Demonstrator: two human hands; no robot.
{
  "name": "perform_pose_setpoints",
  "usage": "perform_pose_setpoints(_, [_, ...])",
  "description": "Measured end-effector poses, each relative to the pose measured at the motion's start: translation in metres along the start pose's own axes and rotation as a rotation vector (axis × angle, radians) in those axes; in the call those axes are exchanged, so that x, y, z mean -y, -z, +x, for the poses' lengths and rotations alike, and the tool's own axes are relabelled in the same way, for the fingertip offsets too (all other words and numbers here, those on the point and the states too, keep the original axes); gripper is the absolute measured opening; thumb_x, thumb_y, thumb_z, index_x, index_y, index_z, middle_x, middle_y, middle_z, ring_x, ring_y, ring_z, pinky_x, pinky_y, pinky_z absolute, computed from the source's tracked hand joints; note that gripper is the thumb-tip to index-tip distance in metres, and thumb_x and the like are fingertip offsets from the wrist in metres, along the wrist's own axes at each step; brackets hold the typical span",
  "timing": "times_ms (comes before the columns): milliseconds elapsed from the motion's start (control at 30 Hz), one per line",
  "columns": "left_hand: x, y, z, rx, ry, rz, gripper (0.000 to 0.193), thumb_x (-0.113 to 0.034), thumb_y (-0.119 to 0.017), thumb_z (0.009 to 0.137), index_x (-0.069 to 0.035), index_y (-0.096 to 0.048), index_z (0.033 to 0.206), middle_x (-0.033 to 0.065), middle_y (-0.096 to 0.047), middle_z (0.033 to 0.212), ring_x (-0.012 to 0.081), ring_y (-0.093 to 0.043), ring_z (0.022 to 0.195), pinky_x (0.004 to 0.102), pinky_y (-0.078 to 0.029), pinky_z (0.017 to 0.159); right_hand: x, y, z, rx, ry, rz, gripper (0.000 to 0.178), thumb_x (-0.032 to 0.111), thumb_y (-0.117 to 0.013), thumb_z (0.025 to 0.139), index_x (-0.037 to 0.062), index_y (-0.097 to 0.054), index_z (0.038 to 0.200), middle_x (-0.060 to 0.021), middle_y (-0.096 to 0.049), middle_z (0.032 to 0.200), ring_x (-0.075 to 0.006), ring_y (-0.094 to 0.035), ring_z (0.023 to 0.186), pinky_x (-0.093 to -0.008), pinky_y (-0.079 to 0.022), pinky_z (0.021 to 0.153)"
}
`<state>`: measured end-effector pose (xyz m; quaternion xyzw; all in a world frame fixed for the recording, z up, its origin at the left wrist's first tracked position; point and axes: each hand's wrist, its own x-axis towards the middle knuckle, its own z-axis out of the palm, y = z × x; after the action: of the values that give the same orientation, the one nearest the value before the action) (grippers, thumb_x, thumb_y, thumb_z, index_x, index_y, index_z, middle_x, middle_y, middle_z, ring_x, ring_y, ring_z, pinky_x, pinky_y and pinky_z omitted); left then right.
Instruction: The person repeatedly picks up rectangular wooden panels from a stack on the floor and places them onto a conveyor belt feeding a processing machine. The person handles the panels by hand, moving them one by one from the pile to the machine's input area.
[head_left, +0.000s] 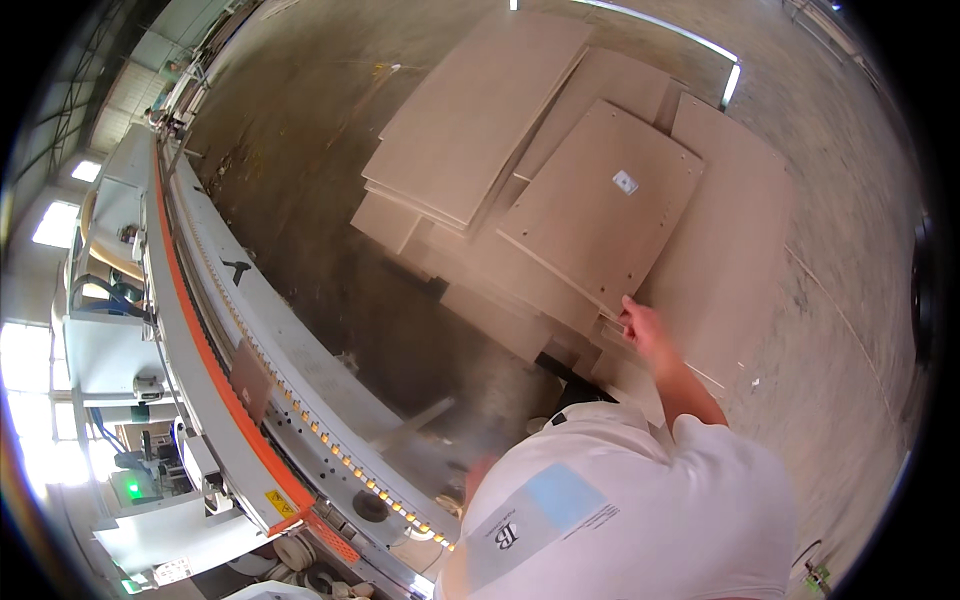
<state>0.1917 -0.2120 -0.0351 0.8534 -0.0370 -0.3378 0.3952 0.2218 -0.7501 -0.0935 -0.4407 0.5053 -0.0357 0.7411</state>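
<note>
A brown wooden panel [610, 205] with small holes near its corners and a white label [625, 182] lies on top of a stack of flat boards. My right hand [638, 325] is at its near corner, fingers closed on the edge. Only a blurred bit of my left hand [481, 473] shows beside my white shirt, close to the machine; its fingers are hidden.
More boards [480, 115] lie stacked beyond and left of the panel. A long machine [290, 330] with an orange strip and a row of yellow rollers runs along the left, carrying a small brown panel [250, 382]. Concrete floor [840, 300] stretches to the right.
</note>
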Motion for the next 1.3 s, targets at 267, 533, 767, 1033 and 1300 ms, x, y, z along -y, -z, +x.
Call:
perform_pose_setpoints(267, [-0.067,-0.042,0.115,0.318,0.153,-0.519,0.046,-0.042,-0.056,0.106,-0.006,-0.056,0.134,0.0126,-0.066,0.129,0.0240,-0.066,0.108,0.0376,-0.054,0.088,-0.110,-0.033,-0.105,0.404,-0.284,-0.170,0.056,0.051,-0.049,0.106,-0.0002,-0.065,0.125,-0.0176,-0.075,0.115,-0.0178,-0.065,0.071,-0.0326,-0.055,0.063])
perform_pose_setpoints(533, [-0.052,-0.114,0.138,0.108,0.455,-0.771,0.057,-0.052,-0.057,0.103,-0.001,-0.059,0.129,0.0112,-0.064,0.124,0.0242,-0.059,0.115,0.0405,-0.049,0.095,-0.032,-0.038,-0.148,0.426,0.218,-1.239,0.047,0.047,-0.059,0.099,0.0069,-0.068,0.123,-0.0113,-0.075,0.114,-0.0262,-0.074,0.089,-0.0406,-0.057,0.083])
perform_pose_setpoints(767, [-0.016,-0.067,0.095,-0.067,0.462,-0.539,0.060,-0.050,-0.057,0.103,0.002,-0.061,0.130,0.0130,-0.064,0.126,0.0249,-0.060,0.114,0.0385,-0.048,0.098,0.043,0.033,-0.066,-0.663,0.921,-1.194,0.046,0.049,-0.061,0.096,0.0074,-0.070,0.114,-0.0174,-0.073,0.112,-0.0401,-0.066,0.110,-0.0477,-0.051,0.097])
perform_pose_setpoints(1033, [0.000,-0.038,0.047,-0.378,0.171,-0.350,0.062,-0.039,-0.057,0.103,-0.009,-0.043,0.155,0.0129,-0.067,0.121,0.0248,-0.061,0.107,0.0405,-0.048,0.093,0.019,0.052,-0.036,-0.256,0.286,-1.050,0.078,0.065,-0.046,0.100,-0.0082,-0.069,0.113,-0.0247,-0.072,0.108,-0.0369,-0.067,0.109,-0.0456,-0.049,0.097])
perform_pose_setpoints(1300, [-0.030,0.025,-0.032,-0.479,0.198,-0.882,0.063,-0.007,-0.058,0.101,-0.014,-0.038,0.160,-0.0032,-0.060,0.094,0.0053,-0.052,0.079,0.0219,-0.043,0.068,-0.026,0.013,-0.051,-0.110,0.192,-0.795,0.076,0.062,-0.044,0.102,-0.0083,-0.071,0.112,-0.0227,-0.073,0.107,-0.0323,-0.068,0.104,-0.0452,-0.049,0.093])
